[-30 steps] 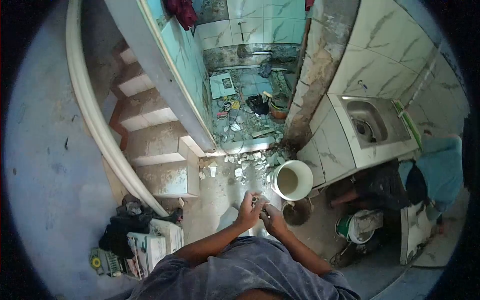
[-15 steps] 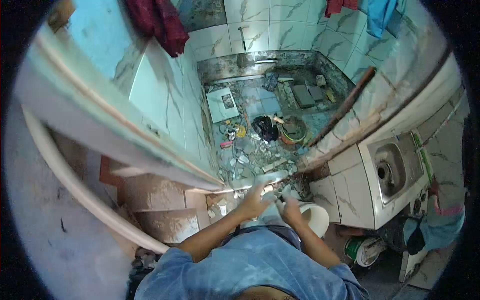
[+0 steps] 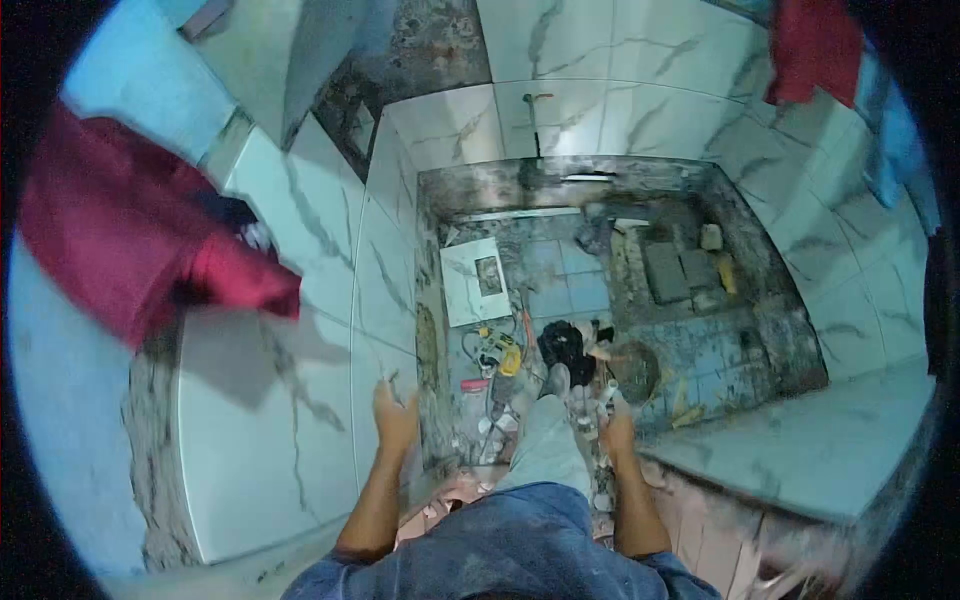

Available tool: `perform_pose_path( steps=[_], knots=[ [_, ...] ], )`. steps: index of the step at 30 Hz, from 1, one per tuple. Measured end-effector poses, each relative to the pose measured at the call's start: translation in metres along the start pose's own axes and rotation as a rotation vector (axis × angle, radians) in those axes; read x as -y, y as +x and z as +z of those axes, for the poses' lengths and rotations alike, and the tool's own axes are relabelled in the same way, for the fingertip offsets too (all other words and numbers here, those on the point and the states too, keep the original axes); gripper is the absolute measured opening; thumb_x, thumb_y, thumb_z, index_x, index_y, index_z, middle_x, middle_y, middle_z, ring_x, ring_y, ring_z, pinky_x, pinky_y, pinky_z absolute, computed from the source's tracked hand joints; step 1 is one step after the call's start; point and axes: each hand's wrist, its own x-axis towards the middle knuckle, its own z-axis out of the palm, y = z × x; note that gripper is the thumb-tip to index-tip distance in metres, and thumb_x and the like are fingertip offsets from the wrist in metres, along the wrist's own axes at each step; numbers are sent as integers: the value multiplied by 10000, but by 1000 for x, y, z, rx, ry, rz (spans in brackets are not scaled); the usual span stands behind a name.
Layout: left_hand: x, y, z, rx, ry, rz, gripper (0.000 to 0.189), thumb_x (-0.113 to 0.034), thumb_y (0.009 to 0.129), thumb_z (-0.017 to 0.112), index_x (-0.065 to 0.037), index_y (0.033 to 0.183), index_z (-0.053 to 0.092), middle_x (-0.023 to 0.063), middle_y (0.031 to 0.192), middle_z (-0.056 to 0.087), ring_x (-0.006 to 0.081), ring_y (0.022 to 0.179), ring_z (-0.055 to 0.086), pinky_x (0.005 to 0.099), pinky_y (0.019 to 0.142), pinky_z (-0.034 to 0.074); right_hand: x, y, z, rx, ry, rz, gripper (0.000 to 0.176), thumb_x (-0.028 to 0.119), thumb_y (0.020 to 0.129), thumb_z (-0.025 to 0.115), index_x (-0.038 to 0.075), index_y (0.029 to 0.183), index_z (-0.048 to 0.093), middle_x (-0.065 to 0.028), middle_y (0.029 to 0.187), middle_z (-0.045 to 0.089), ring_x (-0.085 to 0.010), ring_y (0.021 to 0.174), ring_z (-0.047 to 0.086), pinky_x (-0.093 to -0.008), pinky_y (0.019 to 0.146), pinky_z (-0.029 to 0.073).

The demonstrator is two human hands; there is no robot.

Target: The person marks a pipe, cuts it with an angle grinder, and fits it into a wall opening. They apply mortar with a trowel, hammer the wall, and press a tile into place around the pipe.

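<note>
1. A small pale object [image 3: 611, 393] is gripped by the right hand [image 3: 618, 427].
2. Whether anything is grasped by the left hand [image 3: 397, 414], near the tiled wall [image 3: 383, 285], cannot be told.
3. Beyond, a black plastic bag [image 3: 564, 348] is seen on the floor [image 3: 560, 282].

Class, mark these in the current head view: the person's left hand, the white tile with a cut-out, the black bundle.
Left hand [image 3: 398, 420]: head view, back of the hand.
White tile [image 3: 462, 290]: head view, left of its cut-out.
Black bundle [image 3: 562, 350]: head view, visible middle.
</note>
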Motion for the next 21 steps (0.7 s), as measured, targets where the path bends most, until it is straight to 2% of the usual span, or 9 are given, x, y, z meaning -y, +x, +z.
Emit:
perform_pose_path(
  steps=[2,3,6,8,12,14,16,20,21],
  knots=[
    [-1,52,2,-80,741,148,417,-188,839,632,53,1159,518,237,1174,522,369,1154,469,423,1007,345,38,81,-18,84,-61,-3,230,133,867,549,-20,1037,526,-236,884,601,-406,821,580,-429,704,448],
    [24,82,-4,-120,959,320,406,-188,829,636,51,1143,542,269,1227,479,419,1187,420,477,1032,307,50,113,-18,88,1,-39,227,123,862,552,-16,1040,527,-243,888,599,-416,837,582,-435,711,448],
    [10,142,-17,-144,1038,428,402,-154,820,626,35,1162,532,263,1288,444,427,1225,387,505,1052,270,89,203,-33,107,48,-114,375,93,818,581,21,1181,517,-239,952,595,-439,876,563,-482,740,448],
    [1,165,-17,-98,1044,360,384,-143,811,623,19,1145,528,263,1339,398,438,1269,339,544,1051,257,103,257,-31,135,-73,-124,309,136,850,570,25,1137,548,-239,946,602,-439,859,569,-470,724,453],
    [24,177,-24,-97,1211,317,576,-142,778,642,-10,1286,405,278,1402,302,477,1308,257,576,1056,233,145,335,-34,157,24,-169,247,144,862,570,2,1063,582,-237,949,600,-442,873,566,-469,754,451],
    [9,181,-12,-94,1245,167,499,-162,838,578,0,1278,406,288,1418,272,483,1319,233,593,1074,188,161,368,-28,169,113,-184,231,138,857,567,1,1043,580,-221,955,600,-419,905,562,-464,794,443],
    [5,184,-7,-63,1285,44,555,-187,837,581,11,1314,377,299,1435,237,482,1339,194,599,1074,181,169,394,-13,152,98,-284,248,133,844,569,7,1057,577,-217,992,595,-408,945,551,-457,834,432],
    [49,181,-15,-73,1368,-131,679,-356,836,564,-48,1395,332,288,1464,193,484,1356,152,631,1057,151,159,436,23,356,3,-165,286,172,855,581,11,1091,572,-218,1016,592,-418,989,536,-478,881,406],
    [55,180,-13,19,1449,-294,694,-376,836,567,-59,1403,325,301,1465,174,489,1358,139,646,1052,131,159,451,36,402,32,-114,280,179,858,583,16,1086,574,-217,1018,591,-415,978,542,-481,879,407]
  ],
)
